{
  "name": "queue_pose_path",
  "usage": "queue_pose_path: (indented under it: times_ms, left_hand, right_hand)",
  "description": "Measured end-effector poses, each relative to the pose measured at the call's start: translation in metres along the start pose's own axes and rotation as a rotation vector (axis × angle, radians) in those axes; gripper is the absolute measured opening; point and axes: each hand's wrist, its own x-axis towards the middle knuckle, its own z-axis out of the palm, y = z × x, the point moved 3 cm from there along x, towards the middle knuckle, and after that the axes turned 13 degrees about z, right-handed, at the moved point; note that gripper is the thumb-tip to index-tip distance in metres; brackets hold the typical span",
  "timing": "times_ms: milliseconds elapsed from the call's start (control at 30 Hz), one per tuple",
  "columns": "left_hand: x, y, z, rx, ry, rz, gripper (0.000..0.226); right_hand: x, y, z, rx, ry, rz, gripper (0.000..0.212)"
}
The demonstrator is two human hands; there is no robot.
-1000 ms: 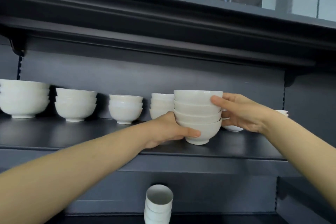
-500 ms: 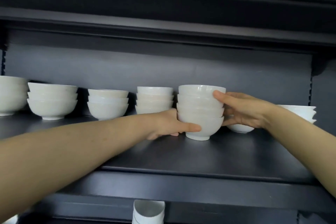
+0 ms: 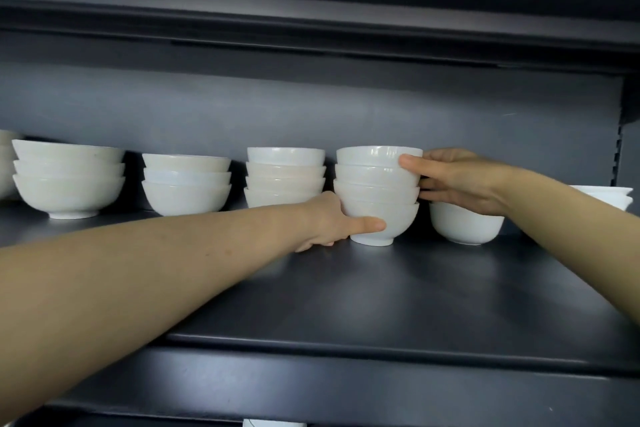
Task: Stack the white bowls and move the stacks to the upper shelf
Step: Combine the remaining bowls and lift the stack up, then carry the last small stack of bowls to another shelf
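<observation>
- The stack of four white bowls (image 3: 377, 184) is on the upper shelf (image 3: 381, 288), and its foot appears to be down on the board. Every place below is given from this stack.
- The left hand (image 3: 332, 222) grips the bottom bowl, with the thumb across its front and the other fingers curled out of sight behind it.
- The right hand (image 3: 457, 180) grips the top, with the thumb pressed on the uppermost bowl's wall and the fingers (image 3: 436, 196) wrapped round the stack's right side.
- Release: the bowls are only nested, not locked. If the right hand lets go before the foot sits flat, the upper bowls could rock or slide off.
- Left neighbour: another four-bowl stack (image 3: 285, 177) stands just left of the stack, with the left hand wedged between the two. Pulling that hand out sideways could knock this neighbour or drag the bottom bowl along.
- Right neighbour: a single bowl (image 3: 465, 224) sits just right of the stack, directly under the right hand. A dropped wrist on the way out could tip it or clash rims.
- Pushing deeper: glazed feet likely slide easily on the smooth shelf. A hard shove could send the stack into the back wall behind it.
- Two three-bowl stacks (image 3: 186, 184) (image 3: 67, 177) farther left, and more bowls (image 3: 602, 194) far right, stand well apart and look safe.
- Below the stack, at the frame's bottom edge, a white sliver (image 3: 273, 423) shows. It is too cut off to identify.
</observation>
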Motion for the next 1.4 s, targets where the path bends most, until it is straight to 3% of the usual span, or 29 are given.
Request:
queue_pose_path:
  times_ms: [167, 467, 700, 800, 900, 1000, 1133, 1200, 1400]
  left_hand:
    - [0.009, 0.0, 0.003, 0.086, 0.022, -0.045, 0.059]
    - [0.019, 0.0, 0.006, 0.144, 0.032, -0.058, 0.057]
    - [0.006, 0.008, 0.003, 0.007, -0.038, -0.055, 0.036]
    - [-0.007, 0.014, -0.007, -0.038, -0.103, -0.06, 0.025]
    - [-0.028, 0.022, -0.021, -0.009, -0.182, -0.038, 0.044]
    - [-0.057, 0.026, -0.039, 0.136, -0.179, -0.008, 0.035]
    - [-0.107, 0.036, -0.077, 0.222, -0.205, 0.04, 0.028]
    - [-0.137, 0.045, -0.101, 0.232, -0.201, 0.068, 0.04]
    - [-0.241, 0.061, -0.156, 0.243, -0.299, 0.164, 0.054]
  right_hand:
    - [0.012, 0.004, -0.002, 0.022, 0.027, 0.003, 0.041]
    - [0.024, 0.013, -0.002, 0.052, 0.103, -0.051, 0.034]
    - [0.014, 0.011, -0.002, -0.011, 0.139, -0.062, 0.031]
    - [0.0, 0.006, -0.005, -0.102, 0.204, -0.066, 0.04]
    - [-0.024, 0.0, 0.002, -0.166, 0.23, -0.09, 0.042]
    - [-0.05, -0.005, 0.013, -0.272, 0.244, -0.109, 0.059]
    - [-0.097, -0.03, 0.035, -0.443, 0.117, -0.054, 0.071]
    - [-0.125, -0.046, 0.05, -0.533, 0.054, -0.027, 0.071]
    - [-0.209, -0.076, 0.124, -0.681, -0.077, -0.013, 0.054]
